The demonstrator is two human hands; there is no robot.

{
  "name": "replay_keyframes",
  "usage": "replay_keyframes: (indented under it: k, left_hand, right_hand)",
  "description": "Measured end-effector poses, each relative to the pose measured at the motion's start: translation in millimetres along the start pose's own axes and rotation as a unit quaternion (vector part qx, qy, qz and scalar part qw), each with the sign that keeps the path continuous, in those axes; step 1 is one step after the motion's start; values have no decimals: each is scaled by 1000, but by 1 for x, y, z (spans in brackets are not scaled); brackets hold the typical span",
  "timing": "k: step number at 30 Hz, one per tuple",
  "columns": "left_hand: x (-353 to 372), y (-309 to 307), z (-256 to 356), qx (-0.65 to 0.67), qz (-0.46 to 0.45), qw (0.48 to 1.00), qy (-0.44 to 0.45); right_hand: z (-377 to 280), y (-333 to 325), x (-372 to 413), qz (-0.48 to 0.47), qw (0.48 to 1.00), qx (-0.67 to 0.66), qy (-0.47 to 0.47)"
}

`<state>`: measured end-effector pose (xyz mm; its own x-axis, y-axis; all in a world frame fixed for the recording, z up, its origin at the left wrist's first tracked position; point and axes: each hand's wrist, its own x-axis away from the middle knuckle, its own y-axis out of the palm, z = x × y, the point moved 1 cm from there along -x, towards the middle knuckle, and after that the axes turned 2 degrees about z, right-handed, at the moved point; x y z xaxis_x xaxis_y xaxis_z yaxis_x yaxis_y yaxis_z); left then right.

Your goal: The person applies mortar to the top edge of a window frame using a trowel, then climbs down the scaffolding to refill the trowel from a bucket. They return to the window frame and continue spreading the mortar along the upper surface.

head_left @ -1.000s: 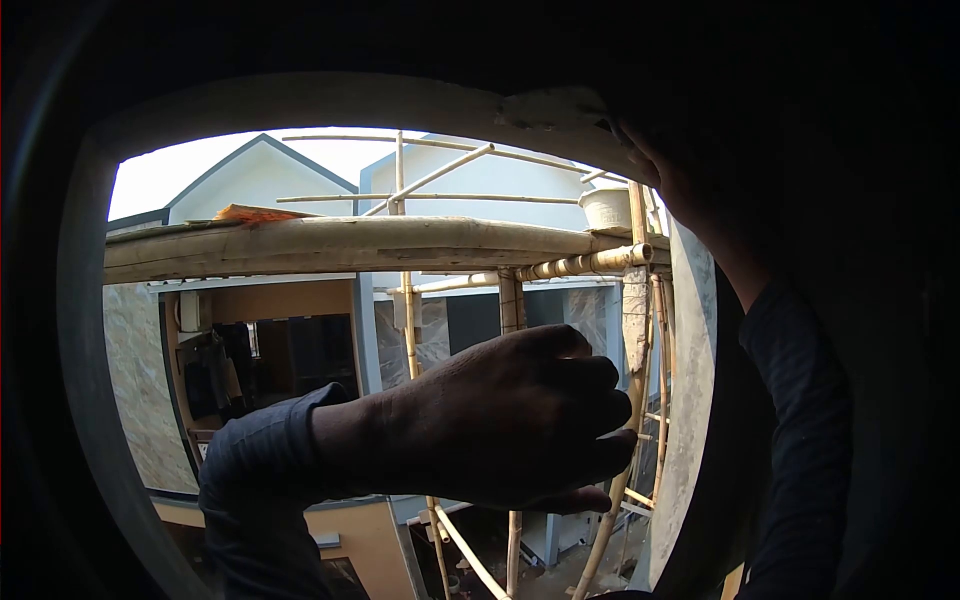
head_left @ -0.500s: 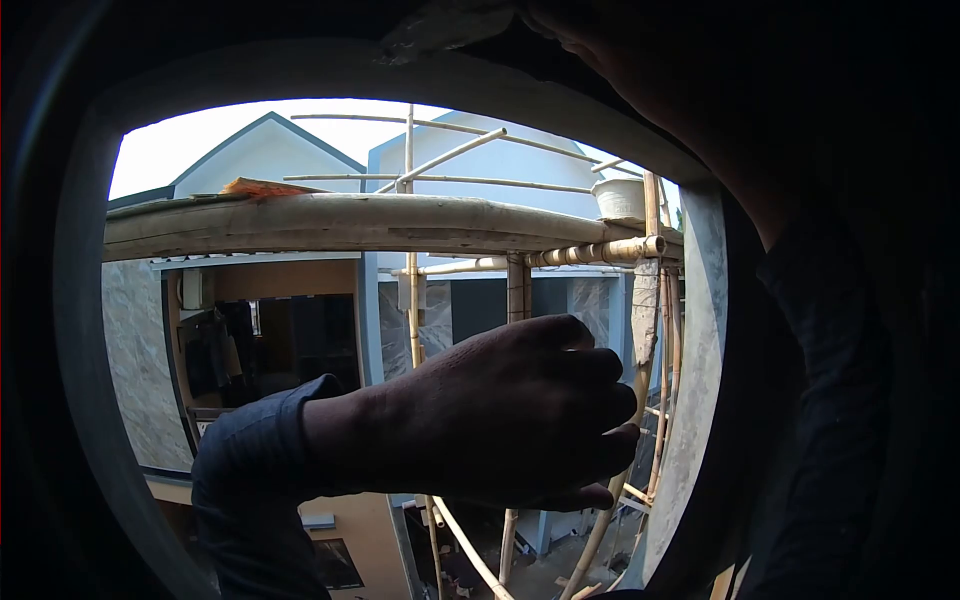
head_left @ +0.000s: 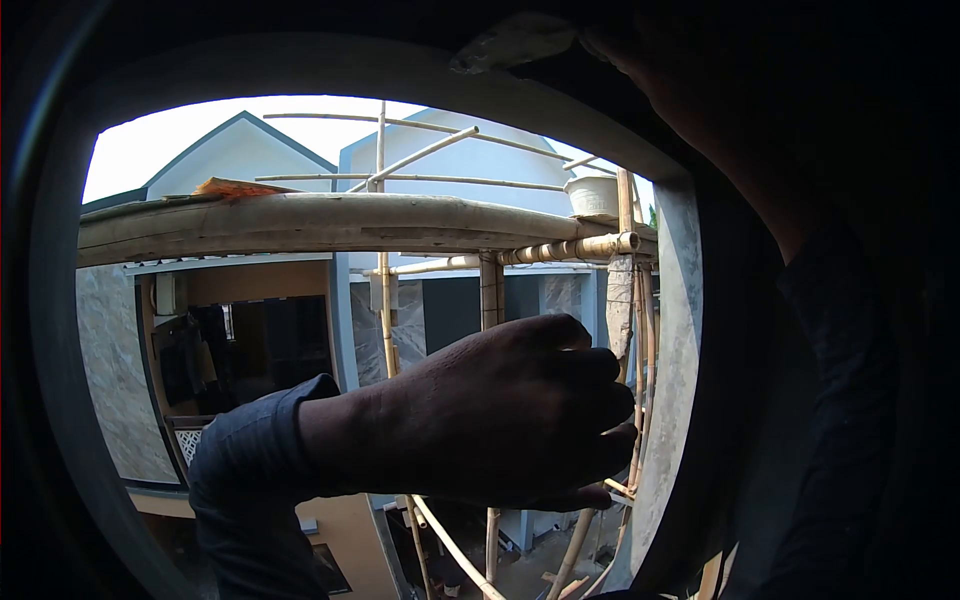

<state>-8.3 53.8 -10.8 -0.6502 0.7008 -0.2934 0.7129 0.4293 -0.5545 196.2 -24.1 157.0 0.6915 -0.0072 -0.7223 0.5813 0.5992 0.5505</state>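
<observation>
Pale flat blade [head_left: 515, 42] juts leftward from the right hand [head_left: 640, 68].

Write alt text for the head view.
A left hand, fingers curled, is before a window opening; the right hand reaches to its shadowed top, by a pale flat object. Outside: bamboo scaffolding with a bucket, houses behind.

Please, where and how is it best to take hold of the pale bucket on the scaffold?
I would grip the pale bucket by its upper rim, coming from above on its left side. It stands upright, rim uppermost, and the upright bamboo pole crowds its right side. I cannot tell whether it has a handle.
</observation>
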Motion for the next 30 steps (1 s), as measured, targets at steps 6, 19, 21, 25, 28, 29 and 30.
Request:
replay_keyframes:
  k: [6,19,21,25,28,29,30]
  left_hand:
    - [-4,7,-3,2,9,1000,13]
    - [-16,7,-1,-24,-35,999,-1]
    - [-20,5,1,-27,-49,998,-9]
    - [-24,0,8,-45,-60,997,-14]
    - [-19,-3,12,-64,-77,995,-28]
    - [-18,-5,13,-69,-79,994,-31]
    - [-17,-8,15,-75,-104,991,-42]
  right_hand:
    - [23,35,42,-51,998,31,-1]
    - [24,73,163,-133,908,-307,254]
    - [-2,76,162,-36,893,-370,252]
    - [-55,76,134,-72,807,-488,325]
    - [-88,82,102,-61,790,-516,326]
    - [-102,91,94,-4,821,-489,295]
    - [-109,76,80,34,789,-526,316]
